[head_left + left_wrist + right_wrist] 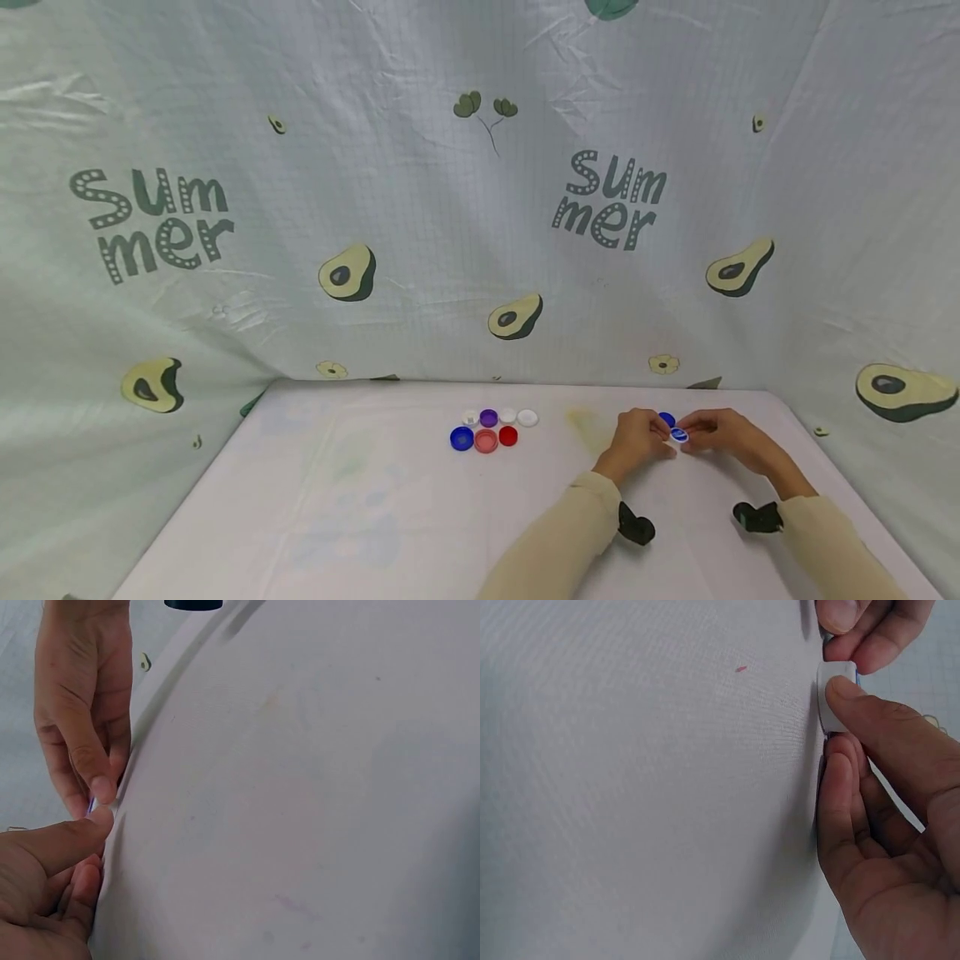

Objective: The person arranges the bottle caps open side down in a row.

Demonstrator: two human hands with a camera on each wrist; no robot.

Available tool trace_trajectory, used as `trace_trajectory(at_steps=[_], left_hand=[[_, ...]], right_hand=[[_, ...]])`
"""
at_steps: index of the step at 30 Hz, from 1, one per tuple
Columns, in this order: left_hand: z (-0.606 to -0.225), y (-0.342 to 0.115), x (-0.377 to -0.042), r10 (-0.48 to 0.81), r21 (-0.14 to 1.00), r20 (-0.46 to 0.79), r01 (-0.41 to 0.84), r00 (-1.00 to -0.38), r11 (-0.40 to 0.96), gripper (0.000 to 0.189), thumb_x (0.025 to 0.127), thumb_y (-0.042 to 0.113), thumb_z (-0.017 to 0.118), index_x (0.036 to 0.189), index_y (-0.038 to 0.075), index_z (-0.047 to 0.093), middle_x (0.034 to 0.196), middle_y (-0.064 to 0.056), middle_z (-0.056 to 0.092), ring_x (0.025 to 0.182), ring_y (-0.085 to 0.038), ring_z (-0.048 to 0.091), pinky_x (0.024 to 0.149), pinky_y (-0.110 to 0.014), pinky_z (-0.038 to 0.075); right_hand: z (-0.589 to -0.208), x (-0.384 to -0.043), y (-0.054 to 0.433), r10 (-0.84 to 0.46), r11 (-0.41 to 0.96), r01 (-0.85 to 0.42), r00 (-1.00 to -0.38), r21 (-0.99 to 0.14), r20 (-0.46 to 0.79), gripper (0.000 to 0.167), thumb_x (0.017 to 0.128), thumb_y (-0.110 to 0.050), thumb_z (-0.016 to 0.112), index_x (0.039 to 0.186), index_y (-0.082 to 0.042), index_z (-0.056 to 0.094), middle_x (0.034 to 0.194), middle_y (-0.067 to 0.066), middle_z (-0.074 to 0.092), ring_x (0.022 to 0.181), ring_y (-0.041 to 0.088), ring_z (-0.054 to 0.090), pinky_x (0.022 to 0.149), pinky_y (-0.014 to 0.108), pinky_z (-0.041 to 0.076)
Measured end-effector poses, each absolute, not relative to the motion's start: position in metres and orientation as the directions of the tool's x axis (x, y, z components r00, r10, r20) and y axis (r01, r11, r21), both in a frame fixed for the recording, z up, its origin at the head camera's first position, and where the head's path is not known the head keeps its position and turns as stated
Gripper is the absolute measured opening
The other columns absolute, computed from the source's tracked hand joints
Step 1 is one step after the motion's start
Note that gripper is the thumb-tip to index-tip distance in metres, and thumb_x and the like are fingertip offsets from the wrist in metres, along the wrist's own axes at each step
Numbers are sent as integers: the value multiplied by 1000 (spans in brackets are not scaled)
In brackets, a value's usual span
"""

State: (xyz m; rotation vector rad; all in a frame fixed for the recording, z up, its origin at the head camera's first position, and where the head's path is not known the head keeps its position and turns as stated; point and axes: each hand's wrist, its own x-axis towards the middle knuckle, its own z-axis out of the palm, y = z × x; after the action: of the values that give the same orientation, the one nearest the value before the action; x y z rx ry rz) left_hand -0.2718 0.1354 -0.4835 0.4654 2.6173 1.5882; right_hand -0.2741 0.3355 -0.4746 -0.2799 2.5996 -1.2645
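Note:
Close together at the right of the table in the head view are both hands. My right hand (723,435) pinches a white bottle cap with a blue top (678,435), its thumb on the cap's white side (834,716) in the right wrist view. Opposite it, my left hand (637,437) has curled fingers, with the fingertips right at the cap's left edge. Whether the left fingers grip anything I cannot tell. A plain blue cap (667,419) shows just behind the two hands, partly hidden by the left fingers. In the left wrist view, the two thumbs nearly meet.
Left of the hands, near the table's middle, several caps lie in two rows. These include a purple cap (488,417), a white cap (527,417), a blue cap (462,438), a pink cap (486,441) and a red cap (507,436). A printed curtain (420,208) hangs behind the table.

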Motion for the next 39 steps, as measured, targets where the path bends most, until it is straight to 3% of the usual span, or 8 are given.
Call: trace_trajectory(at_steps=[6,13,17,27,39], left_hand=[[-484,134,-270,252,892,84,186,-964,413,20,73,-4,89,86,1,74,76,-4,72,63,-4,60,63,-11,48],[-485,131,-270,261,894,140,235,-955,382,12,77,-3,86,86,-1,77,76,-7,75,65,-4,62,63,-12,48],[-487,128,-270,245,892,126,218,-961,395,11,79,5,87,85,2,79,76,-1,74,72,0,57,69,-14,46],[-483,97,-271,401,858,191,351,-896,374,12,83,7,84,94,4,81,85,0,78,73,2,65,66,-11,50],[-474,57,-267,431,836,196,380,-881,396,14,86,10,82,97,1,79,86,-1,77,72,4,60,65,-12,49]], right_hand=[[-475,-271,334,-286,586,-66,-949,-807,-130,41,87,-15,81,118,6,66,102,11,71,90,19,62,77,25,55],[-477,-272,334,-297,589,-86,-948,-803,-116,40,86,-19,83,115,3,69,101,8,72,91,17,64,77,23,56],[-478,-271,333,-304,585,-96,-947,-805,-108,41,85,-23,84,115,1,70,102,8,73,92,17,66,78,23,56],[-467,-260,312,-341,609,-188,-939,-771,-41,39,87,-26,82,114,-1,73,101,6,74,92,15,68,77,23,57],[-466,-257,279,-385,551,-227,-923,-803,-3,38,90,-27,79,118,-2,72,103,7,73,91,14,69,77,26,58]])
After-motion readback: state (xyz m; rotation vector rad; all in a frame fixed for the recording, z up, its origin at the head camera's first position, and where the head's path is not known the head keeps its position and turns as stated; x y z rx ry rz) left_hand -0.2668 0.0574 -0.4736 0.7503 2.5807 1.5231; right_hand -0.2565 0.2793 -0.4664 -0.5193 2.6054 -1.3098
